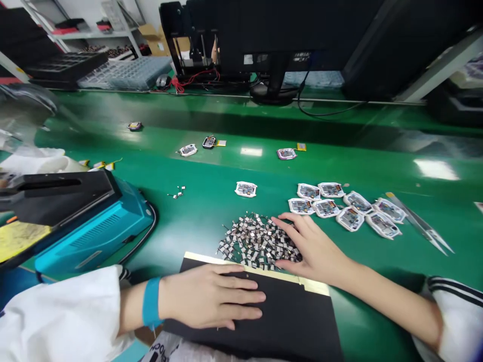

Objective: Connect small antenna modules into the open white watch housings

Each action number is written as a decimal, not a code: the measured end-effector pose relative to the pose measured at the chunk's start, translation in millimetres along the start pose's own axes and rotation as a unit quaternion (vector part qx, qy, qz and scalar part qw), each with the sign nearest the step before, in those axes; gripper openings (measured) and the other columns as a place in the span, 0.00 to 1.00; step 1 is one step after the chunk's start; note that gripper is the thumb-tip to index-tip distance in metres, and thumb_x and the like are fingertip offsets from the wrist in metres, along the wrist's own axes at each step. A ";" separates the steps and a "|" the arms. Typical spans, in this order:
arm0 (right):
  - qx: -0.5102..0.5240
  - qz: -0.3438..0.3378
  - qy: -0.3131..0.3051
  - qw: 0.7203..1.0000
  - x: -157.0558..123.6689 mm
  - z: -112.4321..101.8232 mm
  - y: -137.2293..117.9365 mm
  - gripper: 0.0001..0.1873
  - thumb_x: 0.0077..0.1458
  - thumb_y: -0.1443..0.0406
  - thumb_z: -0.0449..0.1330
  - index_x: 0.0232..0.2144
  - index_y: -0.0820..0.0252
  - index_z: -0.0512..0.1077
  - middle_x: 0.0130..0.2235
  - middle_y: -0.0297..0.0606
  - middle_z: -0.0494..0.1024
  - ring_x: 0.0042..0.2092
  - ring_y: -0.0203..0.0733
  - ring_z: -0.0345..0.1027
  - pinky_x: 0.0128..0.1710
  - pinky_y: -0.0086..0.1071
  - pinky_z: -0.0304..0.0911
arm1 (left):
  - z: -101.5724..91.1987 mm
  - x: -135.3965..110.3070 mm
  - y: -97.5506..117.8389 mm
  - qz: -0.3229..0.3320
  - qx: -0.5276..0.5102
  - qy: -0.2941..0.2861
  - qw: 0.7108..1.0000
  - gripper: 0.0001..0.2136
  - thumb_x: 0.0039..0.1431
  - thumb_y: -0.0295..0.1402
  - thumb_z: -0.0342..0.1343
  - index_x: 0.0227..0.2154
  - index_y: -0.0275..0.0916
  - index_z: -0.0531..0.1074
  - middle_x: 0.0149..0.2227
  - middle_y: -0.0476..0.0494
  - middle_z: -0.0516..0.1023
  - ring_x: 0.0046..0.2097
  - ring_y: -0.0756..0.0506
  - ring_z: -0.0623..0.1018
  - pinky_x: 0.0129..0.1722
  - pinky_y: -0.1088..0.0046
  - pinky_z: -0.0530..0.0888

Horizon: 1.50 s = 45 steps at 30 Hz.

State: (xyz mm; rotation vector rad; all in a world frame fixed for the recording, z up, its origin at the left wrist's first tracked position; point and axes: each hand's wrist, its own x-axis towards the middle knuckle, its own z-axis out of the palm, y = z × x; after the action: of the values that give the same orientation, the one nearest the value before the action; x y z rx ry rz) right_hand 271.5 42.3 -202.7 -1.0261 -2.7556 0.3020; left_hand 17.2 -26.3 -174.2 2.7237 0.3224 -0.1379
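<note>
Metal-tabbed components (256, 241) point every way against the right hand (313, 246).

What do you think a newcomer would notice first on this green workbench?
A heap of small metal components sits mid-bench, with the right hand touching its edge. To its right lies a cluster of white-framed circuit modules, and at left stands a teal machine. The left hand rests flat on a black board in front.
</note>
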 end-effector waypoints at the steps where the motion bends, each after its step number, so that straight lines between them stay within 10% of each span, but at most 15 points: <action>1: 0.003 -0.002 0.003 1.000 5.1 0.6 -2.9 0.35 0.47 0.50 0.53 0.52 0.65 0.54 0.49 0.49 0.58 0.47 0.49 0.54 0.43 0.42 0.60 | 3.0 2.6 0.7 -0.001 0.000 0.009 1.000 0.20 0.62 0.37 0.33 0.55 0.39 0.50 0.59 0.52 0.49 0.60 0.51 0.51 0.62 0.68 0.44; 6: 0.017 -0.019 0.027 0.999 15.4 0.0 -13.2 0.37 0.47 0.48 0.53 0.51 0.68 0.55 0.47 0.50 0.59 0.45 0.48 0.56 0.42 0.41 0.61 | 6.1 2.4 9.2 -0.022 0.014 0.101 0.995 0.19 0.61 0.35 0.39 0.53 0.35 0.55 0.57 0.48 0.54 0.58 0.50 0.56 0.60 0.71 0.55; 11: 0.019 0.021 0.092 0.995 3.0 -7.0 1.8 0.18 0.55 0.62 0.48 0.47 0.65 0.59 0.43 0.47 0.62 0.45 0.45 0.57 0.43 0.38 0.60 | -35.8 1.5 -14.8 -0.133 0.002 0.255 0.958 0.14 0.59 0.24 0.41 0.47 0.32 0.63 0.47 0.44 0.70 0.51 0.50 0.67 0.52 0.75 0.65; 18: 0.098 0.026 0.053 0.993 -9.8 -7.5 8.2 0.13 0.56 0.70 0.44 0.43 0.63 0.62 0.37 0.42 0.62 0.37 0.36 0.60 0.36 0.30 0.63 | -45.8 35.2 -88.8 -0.153 0.041 0.219 0.963 0.10 0.56 0.26 0.46 0.38 0.36 0.70 0.39 0.47 0.75 0.42 0.48 0.74 0.43 0.74 0.71; 28: 0.215 -0.008 -0.005 0.976 -21.3 -13.5 12.2 0.16 0.56 0.72 0.43 0.46 0.57 0.60 0.40 0.41 0.64 0.42 0.36 0.61 0.39 0.30 0.61 | -41.2 30.5 -92.1 -0.240 0.001 0.290 0.927 0.10 0.54 0.25 0.48 0.37 0.37 0.70 0.36 0.47 0.75 0.38 0.50 0.74 0.38 0.77 0.70; 32: 0.146 0.041 0.089 0.984 19.9 -17.6 12.1 0.14 0.57 0.67 0.46 0.45 0.61 0.62 0.41 0.43 0.65 0.44 0.40 0.60 0.44 0.35 0.60 | -48.3 23.0 -95.8 -0.298 -0.040 0.376 0.876 0.10 0.51 0.24 0.49 0.36 0.36 0.71 0.32 0.48 0.74 0.32 0.53 0.73 0.34 0.79 0.70; 36: 0.080 0.062 0.050 0.994 89.2 -11.7 11.1 0.28 0.50 0.59 0.56 0.51 0.67 0.58 0.44 0.47 0.64 0.47 0.47 0.59 0.47 0.41 0.59 | -45.5 12.0 -100.3 -0.347 -0.087 0.433 0.827 0.08 0.51 0.25 0.49 0.32 0.36 0.73 0.32 0.47 0.73 0.32 0.53 0.72 0.34 0.79 0.71; 40: 0.125 0.012 0.026 0.992 128.6 0.7 8.7 0.20 0.51 0.62 0.55 0.45 0.66 0.65 0.39 0.42 0.66 0.43 0.41 0.62 0.45 0.35 0.61 | -34.2 3.9 -102.6 -0.357 -0.122 0.484 0.790 0.07 0.50 0.26 0.51 0.32 0.35 0.72 0.33 0.46 0.73 0.32 0.53 0.73 0.35 0.79 0.72; 45: 0.208 -0.037 0.047 0.976 134.2 11.4 8.8 0.14 0.53 0.64 0.53 0.42 0.63 0.68 0.36 0.40 0.67 0.38 0.37 0.63 0.39 0.32 0.63 | -25.6 5.8 -104.9 -0.328 -0.066 0.463 0.821 0.05 0.53 0.27 0.51 0.32 0.35 0.71 0.32 0.48 0.74 0.34 0.53 0.73 0.35 0.80 0.71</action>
State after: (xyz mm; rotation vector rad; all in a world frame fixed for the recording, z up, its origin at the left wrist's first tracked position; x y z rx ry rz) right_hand 174.4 136.0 -202.2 -0.8036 -2.4835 0.7590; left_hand -1.5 79.1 -190.4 2.2065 1.4533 1.0110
